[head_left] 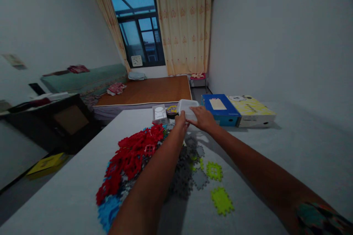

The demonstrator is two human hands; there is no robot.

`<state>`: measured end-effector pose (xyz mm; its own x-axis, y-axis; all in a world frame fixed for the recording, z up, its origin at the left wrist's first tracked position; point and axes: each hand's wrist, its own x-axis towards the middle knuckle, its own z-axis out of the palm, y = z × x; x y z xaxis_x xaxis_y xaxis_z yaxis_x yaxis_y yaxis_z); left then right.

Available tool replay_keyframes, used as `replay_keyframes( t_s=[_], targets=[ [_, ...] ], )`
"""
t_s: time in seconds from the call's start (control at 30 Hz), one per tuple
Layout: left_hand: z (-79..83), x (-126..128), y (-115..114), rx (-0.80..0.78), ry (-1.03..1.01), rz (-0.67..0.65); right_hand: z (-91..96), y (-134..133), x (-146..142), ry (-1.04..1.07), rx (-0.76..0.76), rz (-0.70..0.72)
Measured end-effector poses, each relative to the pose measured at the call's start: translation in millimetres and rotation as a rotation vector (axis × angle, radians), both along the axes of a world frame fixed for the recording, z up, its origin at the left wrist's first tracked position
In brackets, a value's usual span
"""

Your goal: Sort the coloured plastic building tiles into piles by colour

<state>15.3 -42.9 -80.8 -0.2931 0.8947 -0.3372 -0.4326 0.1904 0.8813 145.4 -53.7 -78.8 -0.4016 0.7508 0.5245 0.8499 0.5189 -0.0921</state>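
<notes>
Both hands meet near the far edge of the white worktop [256, 176], around a translucent white plastic container [188, 105]. The left hand [182, 120] holds its near left corner, and the right hand [204, 118] grips its right side; the fingers of both are closed on it, though how far those of the left reach underneath I cannot tell. The container is just beside a round black tin with a yellow top [172, 110], and left of that stands a clear box [159, 114] with something white in it. Below the forearms spreads a heap of notched plastic pieces: red pieces [135, 147] and blue pieces [109, 209] on the left, dark grey pieces [182, 176] in the middle. 2 lime green pieces [222, 201] lie flat at its right. Farther right, a blue box [220, 109] sits against a yellow and white box [252, 110].
</notes>
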Motion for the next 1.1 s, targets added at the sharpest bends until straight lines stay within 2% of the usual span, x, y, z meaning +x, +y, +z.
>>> replay_keyframes(
  t_s=[0.07, 0.13, 0.2, 0.27, 0.33, 0.47, 0.57, 0.63, 0.77, 0.87, 0.93, 1.0, 1.1],
  targets=[
    [7.5, 2, -14, 0.024, 0.04, 0.044, 3.7, -3, 4, 0.228, 0.068, -0.012],
    [17.3, 6, -27, 0.069, 0.074, 0.075, 9.3, -4, 8, 0.449, 0.047, -0.038],
    [28.3, 14, -38, 0.149, 0.105, 0.086, 16.5, -5, 13, 0.673, -0.12, -0.033],
    [38.8, 25, -47, 0.243, 0.119, 0.075, 24.5, -7, 20, 0.897, -0.363, 0.032],
    [46.9, 38, -52, 0.301, 0.1, 0.034, 32.0, -10, 30, 1.086, -0.539, 0.104],
    [53.3, 57, -58, 0.309, 0.057, -0.145, 41.5, -12, 55, 1.275, -0.636, 0.082],
    [51.1, 57, -57, 0.265, 0.097, -0.307, 44.5, -2, 83, 1.298, -0.641, -0.013],
    [48.0, 50, -55, 0.244, 0.14, -0.353, 45.7, 10, 110, 1.324, -0.611, -0.102],
    [41.2, 21, -51, 0.218, 0.223, -0.264, 43.9, 33, 169, 1.388, -0.619, -0.307],
    [38.0, -5, -46, 0.196, 0.351, -0.212, 38.3, 44, 198, 1.389, -0.661, -0.448],
    [38.6, -23, -41, 0.189, 0.448, -0.195, 35.9, 49, 211, 1.283, -0.667, -0.506],
    [42.5, -44, -33, 0.173, 0.52, -0.178, 36.8, 55, 226, 1.077, -0.639, -0.571],
    [52.9, -86, -17, 0.13, 0.642, -0.12, 41.2, 59, 259, 0.723, -0.474, -0.717]
  ],
)
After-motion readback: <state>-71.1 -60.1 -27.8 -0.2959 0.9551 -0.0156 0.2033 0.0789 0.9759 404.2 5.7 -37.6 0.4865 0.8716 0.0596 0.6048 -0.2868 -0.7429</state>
